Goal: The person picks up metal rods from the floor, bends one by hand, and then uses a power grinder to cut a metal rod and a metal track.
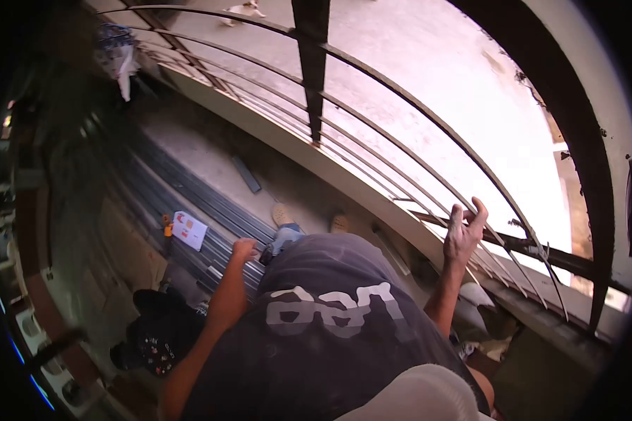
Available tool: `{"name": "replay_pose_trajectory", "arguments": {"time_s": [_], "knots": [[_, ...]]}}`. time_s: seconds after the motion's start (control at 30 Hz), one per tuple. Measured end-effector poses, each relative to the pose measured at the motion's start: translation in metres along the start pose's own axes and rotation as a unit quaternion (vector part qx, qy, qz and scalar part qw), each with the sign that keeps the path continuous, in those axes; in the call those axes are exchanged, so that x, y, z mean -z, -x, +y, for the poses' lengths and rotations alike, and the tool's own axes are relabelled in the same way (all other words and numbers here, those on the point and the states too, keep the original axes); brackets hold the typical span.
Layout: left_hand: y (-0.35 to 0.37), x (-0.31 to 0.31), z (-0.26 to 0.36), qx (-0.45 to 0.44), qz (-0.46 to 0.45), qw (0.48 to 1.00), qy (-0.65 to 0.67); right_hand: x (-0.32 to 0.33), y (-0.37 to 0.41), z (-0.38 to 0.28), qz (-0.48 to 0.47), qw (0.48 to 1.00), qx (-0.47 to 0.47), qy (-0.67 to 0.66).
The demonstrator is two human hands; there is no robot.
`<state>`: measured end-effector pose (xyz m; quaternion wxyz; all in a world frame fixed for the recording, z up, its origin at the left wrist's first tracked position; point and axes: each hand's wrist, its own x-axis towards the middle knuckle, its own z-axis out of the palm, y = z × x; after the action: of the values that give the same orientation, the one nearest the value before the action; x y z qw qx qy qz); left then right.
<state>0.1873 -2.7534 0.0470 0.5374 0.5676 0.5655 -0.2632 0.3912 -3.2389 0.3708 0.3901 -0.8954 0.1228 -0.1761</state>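
Observation:
My right hand (463, 235) is raised beside the metal bars (428, 167) of the window, palm side partly toward me. Its fingers are spread and slightly bent, the tips overlapping the bars in this view, and nothing shows in it. A whitish smear marks one finger. My left hand (244, 250) hangs low by my knee, over a bundle of long grey metal profiles (189, 184). Its fingers are mostly turned out of sight, and I cannot tell whether it holds anything. A white card with red print (189, 231) lies on the profiles near that hand.
An orange item (167, 225) sits beside the card. A short dark bar (246, 174) lies on the floor ahead of my shoes (282, 215). Dark fabric (158, 330) is heaped at my left. White bags (475, 295) rest below the window at right. An animal (244, 10) is outside.

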Motion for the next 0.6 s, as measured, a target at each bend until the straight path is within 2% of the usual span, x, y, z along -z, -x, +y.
{"name": "replay_pose_trajectory", "arguments": {"time_s": [0.13, 0.2, 0.27, 0.33, 0.4, 0.5, 0.53, 0.57, 0.6], "knots": [[-0.037, 0.009, 0.01, -0.018, -0.034, 0.998, 0.043, -0.01, -0.003, -0.001, 0.039, 0.998, -0.042, 0.015], [-0.049, 0.01, 0.018, -0.022, -0.038, 0.998, 0.038, -0.004, -0.002, -0.002, 0.042, 0.994, -0.039, 0.09], [-0.07, 0.02, 0.024, -0.028, -0.061, 0.997, 0.029, -0.003, -0.003, -0.009, 0.003, 0.997, -0.07, 0.023], [-0.084, 0.031, 0.035, -0.022, -0.085, 0.996, 0.02, -0.002, -0.004, -0.012, -0.013, 0.997, -0.068, 0.03], [-0.083, 0.042, 0.054, 0.017, -0.061, 0.998, 0.017, 0.001, -0.005, -0.018, -0.017, 0.994, -0.093, 0.058], [-0.107, 0.068, 0.072, -0.02, -0.085, 0.996, -0.015, 0.001, -0.005, -0.021, -0.015, 0.988, -0.118, 0.098], [-0.115, 0.075, 0.083, -0.029, -0.092, 0.995, -0.014, 0.003, -0.008, 0.006, 0.014, 0.981, -0.055, 0.185], [-0.122, 0.085, 0.088, -0.039, -0.109, 0.993, -0.021, -0.001, -0.003, -0.008, -0.005, 0.993, -0.071, 0.095], [-0.127, 0.107, 0.083, -0.022, -0.106, 0.993, -0.047, -0.004, -0.005, -0.028, -0.005, 0.983, -0.18, 0.026]]}}
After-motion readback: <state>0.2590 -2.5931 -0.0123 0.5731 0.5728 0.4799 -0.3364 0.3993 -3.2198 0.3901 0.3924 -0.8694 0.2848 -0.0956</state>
